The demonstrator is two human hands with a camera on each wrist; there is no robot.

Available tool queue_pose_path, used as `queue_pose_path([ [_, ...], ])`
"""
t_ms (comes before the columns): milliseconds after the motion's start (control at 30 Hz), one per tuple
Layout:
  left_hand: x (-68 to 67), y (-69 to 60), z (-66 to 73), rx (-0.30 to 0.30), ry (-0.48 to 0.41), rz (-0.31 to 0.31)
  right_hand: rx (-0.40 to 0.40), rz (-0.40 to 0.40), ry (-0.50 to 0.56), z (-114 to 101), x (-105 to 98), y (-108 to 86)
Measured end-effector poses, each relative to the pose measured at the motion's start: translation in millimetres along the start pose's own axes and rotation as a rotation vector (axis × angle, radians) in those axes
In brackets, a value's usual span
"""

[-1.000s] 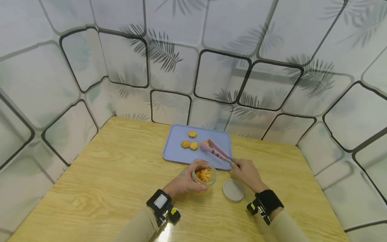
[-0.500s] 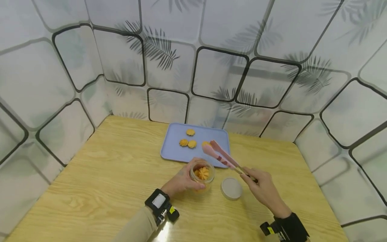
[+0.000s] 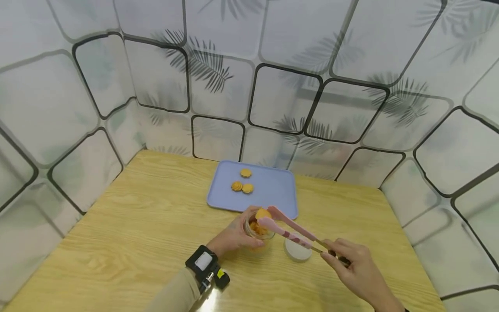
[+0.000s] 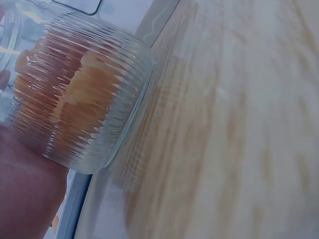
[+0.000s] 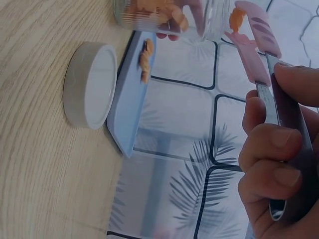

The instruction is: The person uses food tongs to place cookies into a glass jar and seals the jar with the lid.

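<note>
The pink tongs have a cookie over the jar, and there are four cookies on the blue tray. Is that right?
Not quite: the head view shows three cookies on the blue tray, not four. The pink tongs do have a cookie over the jar.

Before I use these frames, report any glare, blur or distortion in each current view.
Head: bright glare on the table, near the black wrist strap; left wrist: wood grain soft, cookies streaked by the ribbed jar; right wrist: scene turned sideways, lid fairly crisp.
</note>
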State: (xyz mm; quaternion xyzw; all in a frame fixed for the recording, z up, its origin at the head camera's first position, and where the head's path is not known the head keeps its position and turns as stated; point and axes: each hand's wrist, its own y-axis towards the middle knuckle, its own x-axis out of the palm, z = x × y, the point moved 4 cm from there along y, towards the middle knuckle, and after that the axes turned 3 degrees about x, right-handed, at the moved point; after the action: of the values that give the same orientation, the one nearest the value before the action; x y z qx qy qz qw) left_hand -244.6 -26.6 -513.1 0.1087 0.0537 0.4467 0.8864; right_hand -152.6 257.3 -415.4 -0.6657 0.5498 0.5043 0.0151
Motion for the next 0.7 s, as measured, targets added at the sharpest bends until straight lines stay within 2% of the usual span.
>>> queue_pose_path([
  [433, -1.3, 3.1, 0.1, 0.025, -0.040, -0.006, -0.070, -0.025, -0.041, -7.9, 4.9, 1.5],
  [700, -2.8, 2.8, 0.0, 0.058, -0.017, -0.013, -0.032, -0.045, -0.004, -10.1, 8.2, 2.1],
])
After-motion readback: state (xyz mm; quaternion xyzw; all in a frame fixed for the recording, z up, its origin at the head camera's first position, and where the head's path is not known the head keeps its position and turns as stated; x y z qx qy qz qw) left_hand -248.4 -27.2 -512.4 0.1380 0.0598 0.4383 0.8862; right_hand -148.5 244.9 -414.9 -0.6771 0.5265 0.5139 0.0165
